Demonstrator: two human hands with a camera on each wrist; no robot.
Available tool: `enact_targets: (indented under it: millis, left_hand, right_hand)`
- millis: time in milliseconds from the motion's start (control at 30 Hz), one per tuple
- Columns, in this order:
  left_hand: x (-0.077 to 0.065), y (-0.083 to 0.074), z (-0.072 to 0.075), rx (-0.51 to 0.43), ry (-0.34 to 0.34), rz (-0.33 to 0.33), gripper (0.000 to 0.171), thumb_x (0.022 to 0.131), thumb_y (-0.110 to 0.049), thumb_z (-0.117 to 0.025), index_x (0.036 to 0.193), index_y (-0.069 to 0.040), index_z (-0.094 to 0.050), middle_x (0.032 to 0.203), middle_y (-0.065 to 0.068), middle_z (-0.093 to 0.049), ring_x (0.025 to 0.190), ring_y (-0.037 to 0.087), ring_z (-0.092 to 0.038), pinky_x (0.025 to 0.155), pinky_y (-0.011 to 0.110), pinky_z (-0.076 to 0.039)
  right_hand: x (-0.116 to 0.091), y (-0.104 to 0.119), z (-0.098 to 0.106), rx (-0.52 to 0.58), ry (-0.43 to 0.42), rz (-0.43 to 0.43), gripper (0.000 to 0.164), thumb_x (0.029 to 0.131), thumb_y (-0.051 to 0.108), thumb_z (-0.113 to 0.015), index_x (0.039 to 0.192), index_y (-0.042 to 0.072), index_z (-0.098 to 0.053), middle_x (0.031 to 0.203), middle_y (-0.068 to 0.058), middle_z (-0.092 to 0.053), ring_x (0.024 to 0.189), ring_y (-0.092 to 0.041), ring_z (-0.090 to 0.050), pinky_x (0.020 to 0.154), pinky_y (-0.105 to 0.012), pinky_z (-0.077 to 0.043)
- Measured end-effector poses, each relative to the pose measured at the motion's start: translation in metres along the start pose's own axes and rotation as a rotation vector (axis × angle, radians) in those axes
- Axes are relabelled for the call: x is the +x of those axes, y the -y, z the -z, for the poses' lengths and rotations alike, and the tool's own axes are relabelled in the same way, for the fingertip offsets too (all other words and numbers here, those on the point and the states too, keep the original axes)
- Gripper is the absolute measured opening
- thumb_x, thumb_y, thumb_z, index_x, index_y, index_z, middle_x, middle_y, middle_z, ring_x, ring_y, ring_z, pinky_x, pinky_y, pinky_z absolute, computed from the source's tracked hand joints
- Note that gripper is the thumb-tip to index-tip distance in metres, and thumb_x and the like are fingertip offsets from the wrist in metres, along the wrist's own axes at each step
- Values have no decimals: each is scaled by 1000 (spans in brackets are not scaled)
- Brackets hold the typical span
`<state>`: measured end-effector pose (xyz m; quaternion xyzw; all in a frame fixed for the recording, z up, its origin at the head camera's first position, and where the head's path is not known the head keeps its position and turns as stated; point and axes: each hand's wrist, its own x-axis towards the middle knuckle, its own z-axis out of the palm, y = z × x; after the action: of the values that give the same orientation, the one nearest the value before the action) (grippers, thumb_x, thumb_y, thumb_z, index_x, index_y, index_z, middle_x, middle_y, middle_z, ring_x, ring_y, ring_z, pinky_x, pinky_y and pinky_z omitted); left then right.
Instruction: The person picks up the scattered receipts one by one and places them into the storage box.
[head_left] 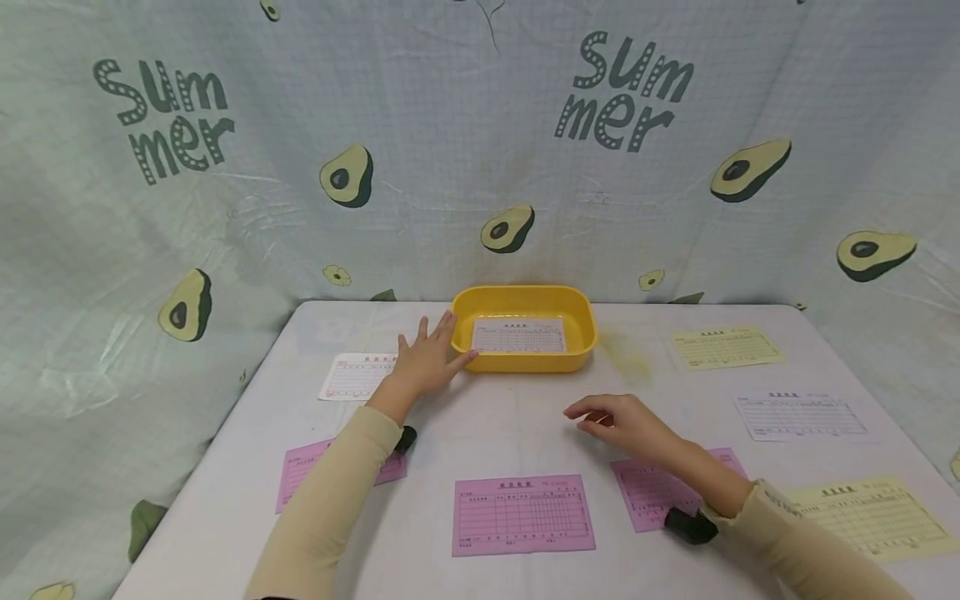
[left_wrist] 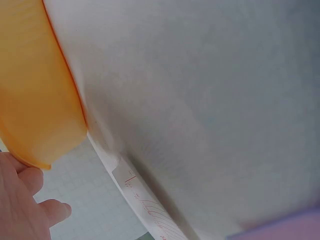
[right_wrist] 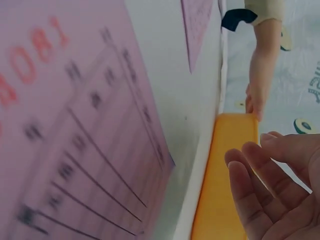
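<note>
A yellow plastic basket [head_left: 521, 363] stands at the back of the table with a white form slip [head_left: 517, 336] lying inside. My left hand [head_left: 427, 358] is at its left rim, fingers spread and touching the edge. In the left wrist view, fingertips of that hand [left_wrist: 22, 195] meet the rim of the basket [left_wrist: 40, 95]. My right hand [head_left: 611, 417] hovers over the table right of centre, fingers loosely bent around nothing. The right wrist view shows that hand [right_wrist: 280, 185] in front of the basket [right_wrist: 227, 165]. Below its forearm lies a pink slip [head_left: 645, 496], partly covered.
A pink slip [head_left: 522, 517] lies front centre, another pink slip [head_left: 303, 467] under the left forearm. Left of the basket is a white slip [head_left: 352, 379]. On the right lie yellow slips [head_left: 726, 347] [head_left: 873, 517] and a pale slip [head_left: 802, 417]. A printed cloth [head_left: 450, 100] hangs behind.
</note>
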<state>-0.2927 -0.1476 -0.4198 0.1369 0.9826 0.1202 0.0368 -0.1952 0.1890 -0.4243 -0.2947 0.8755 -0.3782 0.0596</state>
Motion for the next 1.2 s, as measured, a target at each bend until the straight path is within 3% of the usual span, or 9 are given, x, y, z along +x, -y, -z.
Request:
enact_targets:
  millis: [433,833,1200]
  left_hand:
    - [-1,1,1,-4,2,2,90,102,-67,-39,166,-10,-11,172,6,-7,154,45,-5,114,76,-9]
    - [-2,2,0,-16,3,-9,90,103,-67,-39,166,-10,-11,172,6,-8,154,45,-4,113,77,-8]
    - [-1,1,1,-13,-4,-11,89,103,-67,-38,166,-10,-12,172,6,-9,154,45,-6,113,77,-9]
  right_hand:
    - [-12,1,-12,65,158,-49,20,96,5,-70,116,6,-75,110,-1,-75,83,-5,-61,70,-24,-53]
    - [-19,1,-14,22,210,-81,20,94,9,-75,114,9,-76,92,13,-69,73,-2,-57,65,-24,-51]
    - [-20,10,-15,5,270,-148,18,88,17,-82,103,13,-72,79,8,-58,70,-6,-52,62,-23,-46]
